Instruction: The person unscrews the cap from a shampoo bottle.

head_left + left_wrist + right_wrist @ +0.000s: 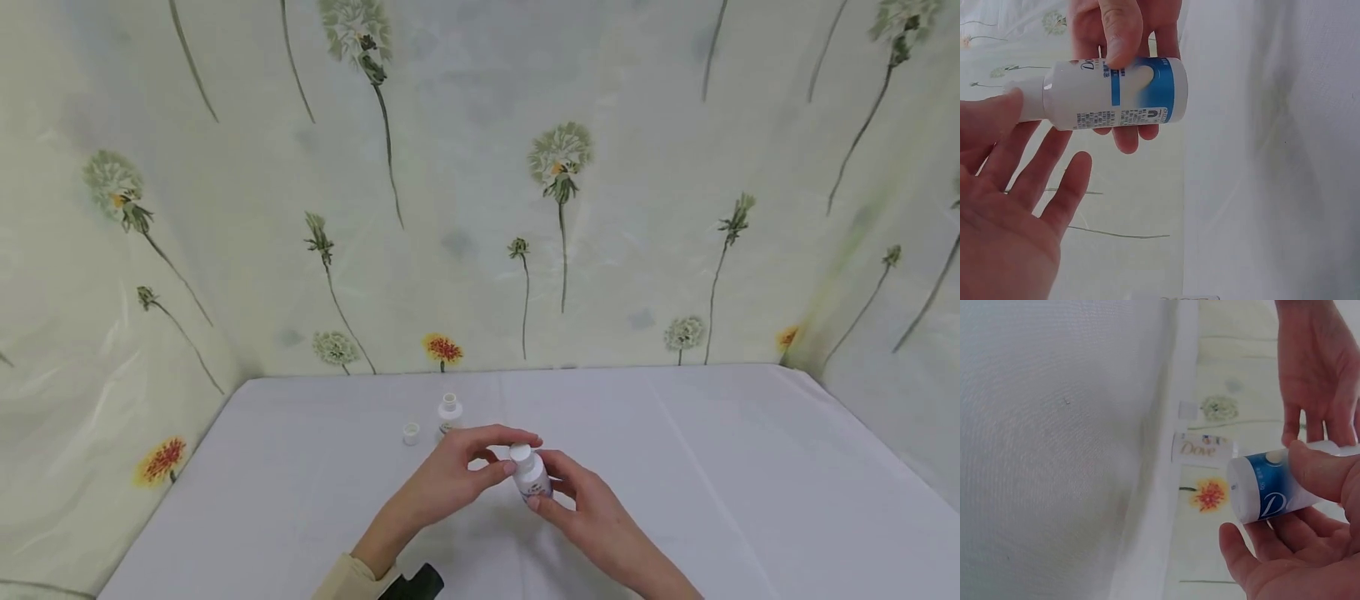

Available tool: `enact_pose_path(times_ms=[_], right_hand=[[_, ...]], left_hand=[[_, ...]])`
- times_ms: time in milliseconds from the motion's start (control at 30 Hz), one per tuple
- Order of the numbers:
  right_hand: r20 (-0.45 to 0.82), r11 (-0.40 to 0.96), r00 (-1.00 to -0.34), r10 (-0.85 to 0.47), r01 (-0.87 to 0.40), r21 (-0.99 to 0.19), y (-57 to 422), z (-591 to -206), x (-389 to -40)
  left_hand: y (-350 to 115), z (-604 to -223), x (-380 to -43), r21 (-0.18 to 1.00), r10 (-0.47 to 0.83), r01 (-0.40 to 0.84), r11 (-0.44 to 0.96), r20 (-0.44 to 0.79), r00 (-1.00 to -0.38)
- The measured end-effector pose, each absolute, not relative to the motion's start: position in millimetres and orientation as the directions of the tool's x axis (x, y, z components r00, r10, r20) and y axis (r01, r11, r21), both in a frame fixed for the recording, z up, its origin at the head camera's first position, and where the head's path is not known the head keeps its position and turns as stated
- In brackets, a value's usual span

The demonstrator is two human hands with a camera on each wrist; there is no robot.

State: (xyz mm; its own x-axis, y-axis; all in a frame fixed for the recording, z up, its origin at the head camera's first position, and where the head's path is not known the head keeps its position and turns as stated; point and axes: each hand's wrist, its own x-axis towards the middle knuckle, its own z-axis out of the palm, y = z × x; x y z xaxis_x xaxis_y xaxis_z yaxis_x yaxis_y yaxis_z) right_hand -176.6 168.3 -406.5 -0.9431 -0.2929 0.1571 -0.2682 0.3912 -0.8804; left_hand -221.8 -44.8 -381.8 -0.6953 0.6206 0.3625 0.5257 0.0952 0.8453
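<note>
My right hand (603,525) holds a small white Dove bottle (534,479) by its body, the thumb laid across the label. With thumb and fingers my left hand (450,475) pinches the white cap (1030,100) at the bottle's top. In the head view the bottle is tilted, cap end up and leaning left. A blue band on the label (1269,478) shows near its base in the right wrist view. Behind my left hand stands a second white Dove bottle (450,410) with its neck uncovered, its lower part hidden. Left of it lies a loose white cap (411,433).
A white cloth covers the table (675,467). Flower-printed sheeting (480,208) rises behind the table and along both sides. A black object (420,583) sits at my left wrist, by the beige sleeve (352,579).
</note>
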Motion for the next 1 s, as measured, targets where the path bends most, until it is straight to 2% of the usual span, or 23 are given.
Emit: enact_pose_path(times_ms=[133, 233, 400, 567, 700, 833, 1000], right_hand=[[0.16, 0.382, -0.931, -0.328, -0.286, -0.879, 169.3, -404.8, -176.9], [0.145, 0.389, -0.928, -0.344, -0.282, -0.877, 169.6, -404.0, -176.9], [0.142, 0.392, -0.92, -0.364, -0.29, -0.873, 170.0, -404.3, -176.7], [0.191, 0.406, -0.914, -0.357, -0.336, -0.85, 169.7, -407.2, -175.1], [0.21, 0.47, -0.929, -0.305, -0.339, -0.815, 168.2, -407.0, -174.3], [0.19, 0.515, -0.959, -0.211, -0.274, -0.812, 166.9, -403.1, -174.3], [0.192, 0.528, -0.972, -0.138, -0.237, -0.816, 165.2, -402.4, -172.8]], left_hand=[[-45.7, -381.7, -222.5, 0.841, 0.633, 0.539, 0.041, 0.395, -0.665], [-46.5, -381.4, -222.4, 0.849, 0.633, 0.525, 0.053, 0.378, -0.675], [-47.4, -376.8, -219.0, 0.867, 0.601, 0.487, 0.108, 0.333, -0.726], [-47.1, -379.7, -218.1, 0.877, 0.532, 0.449, 0.17, 0.303, -0.791], [-46.4, -383.5, -220.5, 0.886, 0.476, 0.414, 0.208, 0.278, -0.835], [-44.8, -382.6, -220.5, 0.907, 0.415, 0.361, 0.219, 0.249, -0.875], [-43.5, -384.0, -219.8, 0.919, 0.373, 0.335, 0.209, 0.242, -0.896]])
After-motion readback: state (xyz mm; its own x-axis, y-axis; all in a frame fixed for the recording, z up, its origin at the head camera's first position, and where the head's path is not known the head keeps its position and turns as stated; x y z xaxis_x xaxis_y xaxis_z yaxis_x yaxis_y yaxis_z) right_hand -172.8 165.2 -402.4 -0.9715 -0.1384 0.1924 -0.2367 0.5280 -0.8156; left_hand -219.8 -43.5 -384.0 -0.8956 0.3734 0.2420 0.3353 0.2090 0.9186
